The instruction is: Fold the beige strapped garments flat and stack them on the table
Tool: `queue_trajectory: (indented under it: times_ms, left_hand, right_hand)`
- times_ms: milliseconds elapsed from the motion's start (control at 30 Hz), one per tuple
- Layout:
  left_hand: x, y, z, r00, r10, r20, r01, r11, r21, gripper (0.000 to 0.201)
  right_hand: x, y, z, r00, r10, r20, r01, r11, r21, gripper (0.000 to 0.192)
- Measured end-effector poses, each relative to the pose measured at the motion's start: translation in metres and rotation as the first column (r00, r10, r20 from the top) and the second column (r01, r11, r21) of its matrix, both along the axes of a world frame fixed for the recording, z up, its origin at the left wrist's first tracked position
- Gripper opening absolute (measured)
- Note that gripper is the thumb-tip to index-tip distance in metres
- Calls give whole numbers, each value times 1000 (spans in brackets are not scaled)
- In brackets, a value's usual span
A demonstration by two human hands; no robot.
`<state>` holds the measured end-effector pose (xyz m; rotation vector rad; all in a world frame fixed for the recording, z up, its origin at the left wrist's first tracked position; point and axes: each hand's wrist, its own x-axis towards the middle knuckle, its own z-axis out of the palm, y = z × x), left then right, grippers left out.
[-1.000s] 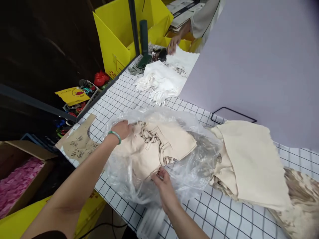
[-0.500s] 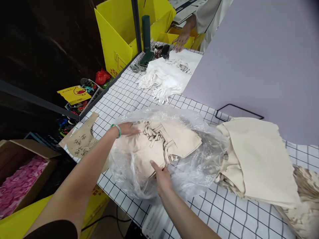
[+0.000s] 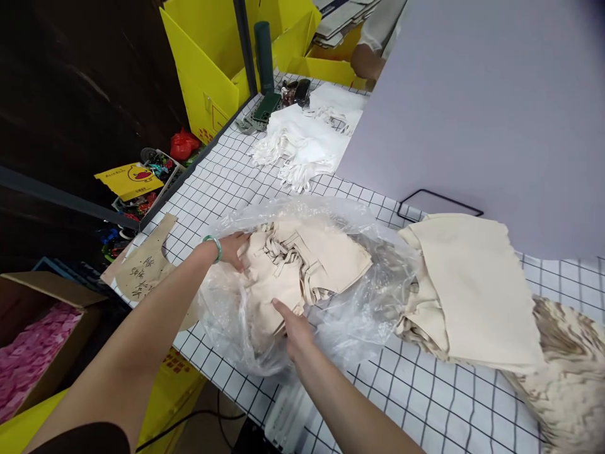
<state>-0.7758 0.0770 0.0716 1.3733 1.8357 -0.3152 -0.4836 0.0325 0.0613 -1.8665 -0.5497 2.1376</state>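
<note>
A stack of cream cloth bags (image 3: 307, 258) with loose strap handles lies on a crumpled clear plastic bag (image 3: 368, 309) on the checked table (image 3: 401, 397). My left hand (image 3: 231, 247), a green bangle on its wrist, presses flat on the stack's far left corner. My right hand (image 3: 295, 325) rests with fingers together on the stack's near edge, over the plastic. Neither hand visibly closes around the cloth.
A second pile of cream bags (image 3: 467, 290) lies to the right, under a tilted lilac board (image 3: 472, 107). White bags (image 3: 302, 142) sit further back, where another person's hand (image 3: 363, 62) shows. Yellow bins (image 3: 208, 69), a brown cardboard cutout (image 3: 142, 268) and a box of pink pieces (image 3: 28, 347) stand at left.
My left hand has slid slightly back along the stack's left corner. My right hand has moved left along the near edge. The other person's hand has drawn back from the white bags.
</note>
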Motion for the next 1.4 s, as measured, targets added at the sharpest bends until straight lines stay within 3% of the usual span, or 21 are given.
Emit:
queue_trajectory:
  times_ms: [133,333,400,500,567,600,667,700,733,767,833,900,1000,1067,1133,1200,1233,1267,1300,1333,1400]
  left_hand:
    - [8,4,5,999,-24,31,24,1000,-16,131]
    - [20,0,15,999,-32,-28,31,999,-42,133]
    - [31,2,23,996,-44,-83,44,999,2,126]
    - [69,19,33,995,-75,-64,88,967,238,87]
    - [104,43,31,996,-73,-57,90,895,436,57]
    - [121,56,26,996,-69,-63,91,861,501,50]
    - [147,83,13,994,-30,-105,83,832,548,52]
    - [154,94,4,992,4,-127,64,850,523,56]
    - [157,102,-5,988,39,-152,39,876,482,62]
    - [157,108,-13,982,71,-178,14,899,438,67]
    - [150,113,-27,969,106,-224,-14,926,378,73]
    - [143,114,-32,963,109,-245,-12,931,366,74]
    - [147,118,-23,961,159,-227,-76,939,336,71]
    - [168,117,-5,954,239,-180,-143,894,425,62]
    - [206,107,20,969,245,-23,-168,728,665,51]
    - [259,86,48,967,196,161,-231,419,878,43]
    - [290,73,61,962,172,214,-255,268,929,41]
    - [323,61,72,962,118,246,-262,158,952,40]
    - [358,49,78,963,8,271,-270,123,955,39]
    - [393,40,78,941,-127,314,-292,169,941,38]
    - [460,26,64,829,-328,453,-307,410,859,35]
  right_hand:
    - [-1,-5,12,997,-56,-51,57,998,24,59]
    - [13,-20,0,991,-101,-92,97,994,-41,64]
    - [26,-28,4,994,-75,-82,79,996,43,68]
    - [45,-22,24,1000,-4,27,-4,953,303,66]
    - [51,8,39,982,153,107,-187,807,561,54]
    - [51,30,43,943,290,165,-322,660,678,47]
    - [45,80,38,823,372,430,-532,237,813,42]
    - [41,103,29,745,311,590,-640,84,764,44]
    - [37,122,17,650,239,721,-743,6,669,47]
    - [34,136,2,549,191,814,-827,-16,562,51]
    - [29,150,-26,400,133,907,-916,8,402,58]
    - [27,149,-40,357,135,924,-934,42,355,63]
    - [29,141,-27,418,243,875,-908,94,407,63]
    - [43,134,-2,523,326,788,-846,85,526,61]
    - [75,118,23,686,321,653,-677,-49,735,58]
    - [126,93,41,813,240,531,-510,-147,847,47]
    - [157,80,45,848,173,502,-480,-152,864,43]
    - [191,66,46,863,101,495,-484,-115,867,40]
    - [228,54,43,858,45,512,-511,-45,859,37]
    - [266,44,38,838,8,546,-545,37,837,33]
    - [343,31,21,766,-84,637,-617,181,766,27]
